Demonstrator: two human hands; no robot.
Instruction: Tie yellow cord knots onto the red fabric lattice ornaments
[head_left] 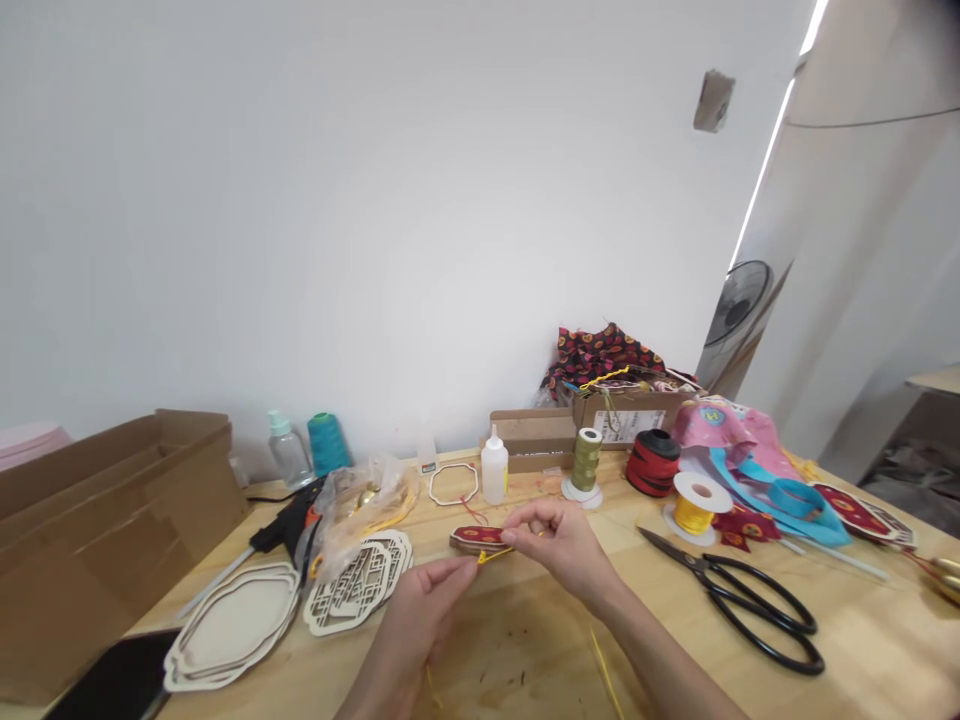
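Observation:
A yellow cord (493, 554) stretches between my two hands, with a small loop or knot beside the left fingertips. My left hand (429, 602) is closed in a pinch at that knotted end. Thumb and forefinger of my right hand (561, 548) pinch the cord a little higher and to the right. Just behind the cord is a small red patterned ornament with a wooden rim (477, 536); the right fingertips overlap its edge, and whether they touch it I cannot tell. Loose yellow cord hangs below both hands.
Black-handled scissors (739, 590) lie to the right, near a yellow cord spool (696, 508). Leftward are wooden lattice pieces (358, 585), plain wooden plates (232, 625) and a black glue gun (289, 525). A white squeeze bottle (494, 470) and a green thread spool (586, 462) stand behind.

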